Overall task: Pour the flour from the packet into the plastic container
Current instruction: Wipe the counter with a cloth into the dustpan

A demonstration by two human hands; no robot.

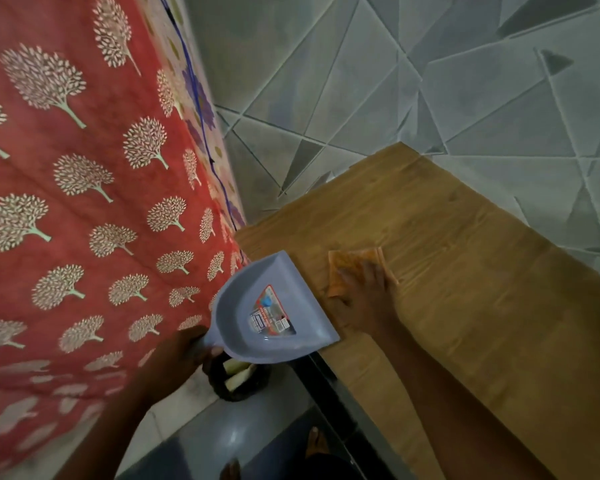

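No flour packet or plastic container is in view. My left hand grips the handle of a grey-blue plastic dustpan with a red and blue label, held against the near-left edge of the wooden table. My right hand lies flat with straight fingers on an orange cloth, pressing it onto the tabletop right beside the dustpan's open lip.
A red bedspread with white tree prints fills the left side, close to the table. Grey tiled floor with a triangle pattern lies beyond. A dark sandal sits on the floor below the dustpan. My feet show at the bottom.
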